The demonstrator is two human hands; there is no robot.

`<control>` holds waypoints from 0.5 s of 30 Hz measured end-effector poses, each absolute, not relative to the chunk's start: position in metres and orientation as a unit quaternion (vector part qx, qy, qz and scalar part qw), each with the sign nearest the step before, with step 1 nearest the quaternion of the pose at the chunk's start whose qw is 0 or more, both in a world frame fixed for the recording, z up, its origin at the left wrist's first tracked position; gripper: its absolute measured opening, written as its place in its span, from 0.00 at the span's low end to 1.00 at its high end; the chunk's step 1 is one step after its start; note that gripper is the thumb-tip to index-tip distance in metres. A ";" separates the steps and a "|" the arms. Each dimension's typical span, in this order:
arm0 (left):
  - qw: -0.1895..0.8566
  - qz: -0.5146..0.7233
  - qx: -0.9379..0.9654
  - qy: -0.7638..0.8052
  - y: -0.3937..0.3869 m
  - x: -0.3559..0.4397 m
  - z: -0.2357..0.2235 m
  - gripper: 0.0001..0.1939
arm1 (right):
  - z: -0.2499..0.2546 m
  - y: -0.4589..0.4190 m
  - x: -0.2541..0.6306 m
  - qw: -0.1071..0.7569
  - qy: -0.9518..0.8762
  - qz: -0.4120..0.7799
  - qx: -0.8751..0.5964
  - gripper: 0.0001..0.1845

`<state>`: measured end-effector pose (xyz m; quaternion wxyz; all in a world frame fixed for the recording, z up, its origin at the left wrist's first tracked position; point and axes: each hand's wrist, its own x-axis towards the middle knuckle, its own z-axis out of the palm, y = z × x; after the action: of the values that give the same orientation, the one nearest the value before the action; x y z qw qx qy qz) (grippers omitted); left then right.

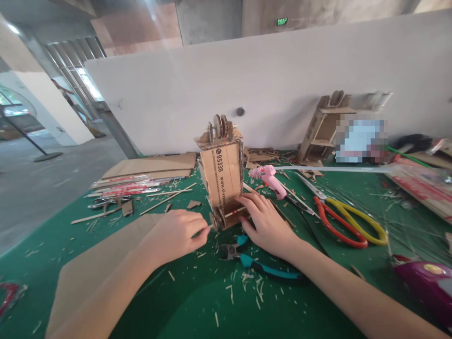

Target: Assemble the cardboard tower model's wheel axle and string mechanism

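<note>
A tall cardboard model (224, 174) stands upright on the green table, with cardboard discs (219, 126) on top. From the discs a thin red string (230, 169) runs down its printed front to a wooden stick (236, 212) crossing the lower opening. My left hand (181, 230) is closed in a pinch on a thin stick end beside a small cardboard disc (213, 221) at the model's lower left. On the lower right, my right hand (264, 221) grips the model's side, thumb below and fingers above. Its fingertips are partly hidden. Teal-handled pliers (261, 266) lie just in front.
A pink glue gun (270, 180), scissors (342, 216) with red and yellow handles and a purple object (422, 282) lie to the right. A second cardboard model (319, 129) stands behind. Cardboard sheets (102, 259), wooden sticks (167, 199) and scraps lie left. A white partition (169, 94) borders the back.
</note>
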<state>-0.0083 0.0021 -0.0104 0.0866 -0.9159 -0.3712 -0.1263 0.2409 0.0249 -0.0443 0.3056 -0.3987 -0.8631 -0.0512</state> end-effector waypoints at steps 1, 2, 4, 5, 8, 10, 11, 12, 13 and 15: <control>0.090 -0.132 -0.914 -0.374 0.002 -0.009 -0.010 0.13 | -0.044 0.025 0.241 0.306 -0.863 -0.051 -0.399 0.21; 0.094 -0.139 -0.910 -0.378 0.002 -0.009 -0.009 0.11 | -0.045 0.025 0.241 0.306 -0.863 -0.050 -0.399 0.21; 0.098 -0.155 -0.904 -0.386 0.002 -0.010 -0.008 0.09 | -0.045 0.025 0.241 0.306 -0.863 -0.049 -0.399 0.21; 0.097 -0.161 -0.903 -0.385 0.002 -0.010 -0.007 0.08 | -0.045 0.025 0.240 0.306 -0.863 -0.049 -0.398 0.21; 0.085 -0.171 -0.910 -0.369 0.003 -0.012 -0.007 0.09 | -0.045 0.026 0.240 0.308 -0.864 -0.051 -0.396 0.21; 0.081 -0.176 -0.914 -0.358 0.004 -0.013 -0.008 0.10 | -0.045 0.025 0.240 0.310 -0.863 -0.052 -0.395 0.22; 0.081 -0.180 -0.914 -0.355 0.005 -0.014 -0.008 0.10 | -0.045 0.025 0.240 0.311 -0.863 -0.053 -0.395 0.22; 0.082 -0.183 -0.914 -0.353 0.006 -0.015 -0.008 0.09 | -0.045 0.025 0.240 0.312 -0.863 -0.053 -0.395 0.22; 0.083 -0.187 -0.913 -0.353 0.007 -0.015 -0.008 0.09 | -0.045 0.025 0.240 0.311 -0.863 -0.054 -0.394 0.22; 0.089 -0.191 -0.909 -0.359 0.008 -0.016 -0.009 0.09 | -0.045 0.024 0.240 0.308 -0.864 -0.054 -0.394 0.22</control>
<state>-0.0162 0.0081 -0.0089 0.0890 -0.9092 -0.3592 -0.1906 0.2404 0.0244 -0.0450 0.3085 -0.3941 -0.8641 -0.0539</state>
